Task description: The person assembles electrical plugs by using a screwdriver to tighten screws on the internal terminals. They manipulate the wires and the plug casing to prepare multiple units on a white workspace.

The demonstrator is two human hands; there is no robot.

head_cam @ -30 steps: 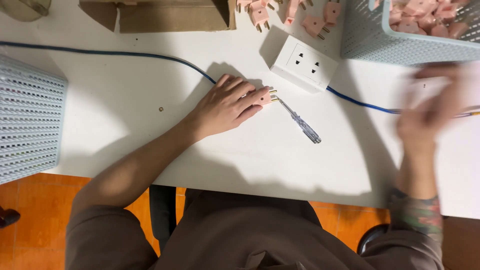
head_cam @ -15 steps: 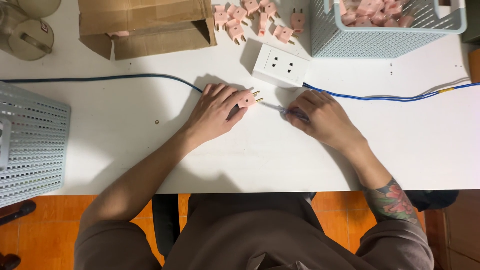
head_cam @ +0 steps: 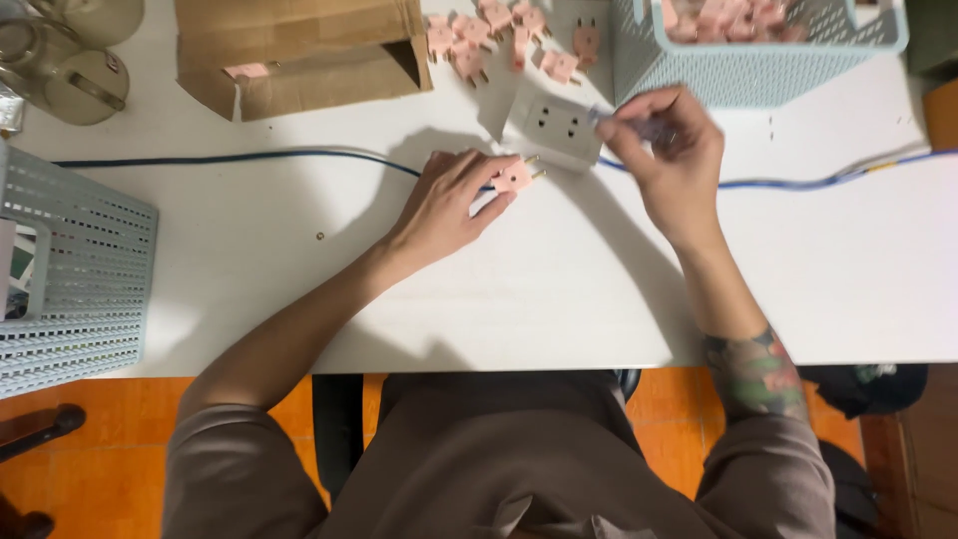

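pressing down mid-frame on the white bench point(head_cam: 249, 260), the left hand point(head_cam: 444, 205) has its grip closed on a pink plug point(head_cam: 514, 177), prongs pointing right. just right of it, the right hand point(head_cam: 669, 160) is raised, grip pinched shut on a screwdriver point(head_cam: 631, 124). behind sits a white socket block point(head_cam: 554, 128) on a blue cable point(head_cam: 230, 158). further up: loose pink plugs point(head_cam: 489, 35), cardboard box point(head_cam: 299, 50), pale blue basket point(head_cam: 758, 45).

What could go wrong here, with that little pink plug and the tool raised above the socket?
The left hand pins the pink plug only at its fingertips, so it might slip under pressure. The right hand holds the screwdriver close to the white socket box, which it could knock. The blue cable beside the plug could snag.
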